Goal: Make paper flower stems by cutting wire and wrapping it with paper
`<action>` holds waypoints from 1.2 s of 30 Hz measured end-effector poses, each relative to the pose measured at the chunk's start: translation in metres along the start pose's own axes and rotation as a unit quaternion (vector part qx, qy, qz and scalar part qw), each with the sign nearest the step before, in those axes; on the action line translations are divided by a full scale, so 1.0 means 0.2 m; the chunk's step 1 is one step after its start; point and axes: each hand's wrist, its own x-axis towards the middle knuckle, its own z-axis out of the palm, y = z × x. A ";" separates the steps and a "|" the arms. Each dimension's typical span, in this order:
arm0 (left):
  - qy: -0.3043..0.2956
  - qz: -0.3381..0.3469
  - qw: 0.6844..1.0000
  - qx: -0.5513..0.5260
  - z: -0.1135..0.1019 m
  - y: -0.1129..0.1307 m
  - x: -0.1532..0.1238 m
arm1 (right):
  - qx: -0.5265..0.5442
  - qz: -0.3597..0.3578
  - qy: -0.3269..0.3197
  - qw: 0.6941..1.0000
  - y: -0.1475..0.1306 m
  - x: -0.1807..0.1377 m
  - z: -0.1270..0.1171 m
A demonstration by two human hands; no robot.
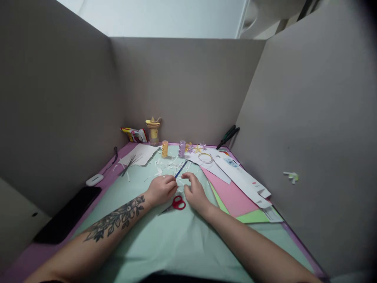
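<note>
My left hand (161,189) rests on the mint-green mat (165,236), fingers curled around a thin blue-handled tool (180,169) that points away toward the back. My right hand (194,191) sits just beside it with fingertips pinched on a small white paper strip at the tool's near end. Red-handled scissors (176,203) lie shut on the mat between and just below both wrists. White paper scraps (165,165) are scattered right ahead of the fingers.
Pink, green and white sheets (235,192) lie at the right. An orange roll (165,149), a purple roll (182,148), a wire ring (205,157), a small bottle (153,131) and pliers (228,136) stand at the back. A black phone (67,214) lies left. Grey cardboard walls enclose the desk.
</note>
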 end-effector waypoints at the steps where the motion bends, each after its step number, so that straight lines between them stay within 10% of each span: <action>1: -0.004 0.019 1.000 0.003 0.01 -0.02 -0.01 | -0.003 -0.012 -0.004 1.000 0.00 -0.01 -0.01; 11: 0.092 -0.036 0.993 -0.069 -0.02 0.06 -0.15 | 0.010 0.017 0.095 0.995 -0.01 -0.18 -0.04; 36: 0.097 -0.025 0.994 -0.044 -0.05 -0.07 -0.05 | -0.032 -0.115 -0.021 0.993 -0.08 -0.05 -0.07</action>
